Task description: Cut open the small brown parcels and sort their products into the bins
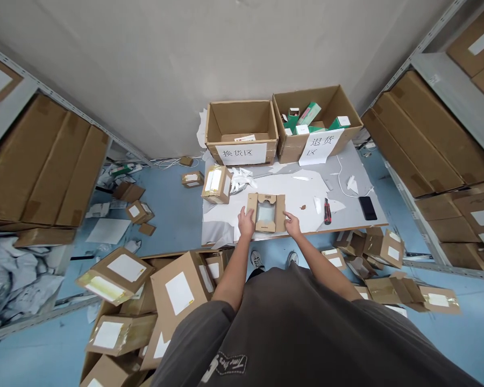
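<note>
A small opened cardboard box (265, 212) lies on the white table (347, 207), flaps spread, with a pale item inside. My left hand (246, 222) rests on its left flap, fingers curled over the edge. At the box's lower right corner my right hand (292, 224) touches the flap with bent fingers. A taped parcel (216, 184) stands at the table's left end. A red and black utility knife (327, 210) lies to the right of my right hand.
Two open cartons with paper signs stand at the back: the left one (242, 131) is nearly empty, the right one (317, 126) holds green and white boxes. A black phone (367, 207) lies at the right. Parcels (177, 293) litter the blue floor. Shelves with large cartons (40, 161) flank both sides.
</note>
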The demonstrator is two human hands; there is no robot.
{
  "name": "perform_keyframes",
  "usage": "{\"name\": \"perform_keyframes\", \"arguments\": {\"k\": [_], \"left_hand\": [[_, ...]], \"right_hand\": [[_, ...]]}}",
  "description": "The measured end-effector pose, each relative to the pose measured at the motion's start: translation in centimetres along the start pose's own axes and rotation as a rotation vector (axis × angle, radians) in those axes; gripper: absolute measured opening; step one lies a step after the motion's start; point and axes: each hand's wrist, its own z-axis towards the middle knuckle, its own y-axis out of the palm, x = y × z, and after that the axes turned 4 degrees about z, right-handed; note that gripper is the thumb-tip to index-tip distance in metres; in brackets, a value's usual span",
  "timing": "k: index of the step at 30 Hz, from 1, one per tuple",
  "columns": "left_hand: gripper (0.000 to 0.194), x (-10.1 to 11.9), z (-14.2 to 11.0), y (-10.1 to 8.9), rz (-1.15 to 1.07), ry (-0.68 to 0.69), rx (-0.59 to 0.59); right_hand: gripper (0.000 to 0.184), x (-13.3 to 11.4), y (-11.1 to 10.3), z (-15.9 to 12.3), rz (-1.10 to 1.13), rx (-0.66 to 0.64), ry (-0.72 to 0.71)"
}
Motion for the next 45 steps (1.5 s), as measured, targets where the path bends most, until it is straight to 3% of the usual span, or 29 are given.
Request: {"name": "perform_keyframes", "arguments": {"k": [4,10,13,16,20,22,23,25,27,29,31,36,40,45], "left_hand": [[0.039,1.0,0.7,0.0,0.189,0.176,-0.139],[0.039,3.0,1.5,1.0,0.242,0.140,-0.228],[0.038,2.1,1.6,0.5,0.167,0.128,-0.264],[0.035,0.1,1.2,-0.5,0.091,0.207,-0.357],[0.102,-1.6,-0.2,-0.9,0.079,0.255,-0.430],[0.117,-1.5,-1.0,-0.5,0.119,0.246,-0.434],[0.114,-1.3,-1.3,-0.3,0.149,0.242,-0.428],[0.089,-0.7,-1.9,0.3,0.206,0.234,-0.402],[0.056,-0.3,-2.3,0.7,0.239,0.225,-0.374],[0.042,0.0,-2.5,1.0,0.242,0.215,-0.353],[0.039,0.1,-2.7,1.2,0.237,0.209,-0.344],[0.036,0.2,-3.1,1.9,0.224,0.217,-0.314],[0.032,0.0,-3.5,2.7,0.189,0.252,-0.293],[0.014,-0.5,-3.9,3.5,0.183,0.284,-0.243]], "right_hand": [[0.062,1.0,0.8,0.0,-0.049,-0.014,0.008],[0.044,0.0,3.1,0.6,-0.298,-0.061,0.035],[0.044,-0.7,3.4,1.5,-0.380,-0.102,0.111],[0.041,-0.9,3.1,2.3,-0.408,-0.147,0.137],[0.037,-0.4,3.0,2.8,-0.356,-0.180,0.070],[0.041,-0.3,3.2,2.9,-0.326,-0.227,0.052],[0.045,-0.3,3.3,3.0,-0.319,-0.257,0.047],[0.058,-0.7,3.5,3.4,-0.342,-0.283,0.037],[0.075,-1.5,3.6,4.3,-0.421,-0.238,0.005],[0.085,-2.8,3.6,5.7,-0.522,-0.165,-0.059],[0.080,-4.1,3.6,7.4,-0.599,-0.133,-0.153],[0.029,-6.8,2.4,12.3,-0.598,-0.285,-0.369],[0.035,-7.5,1.7,16.0,-0.531,-0.309,-0.200],[0.037,-7.3,3.7,18.2,-0.549,-0.201,-0.104]]}}
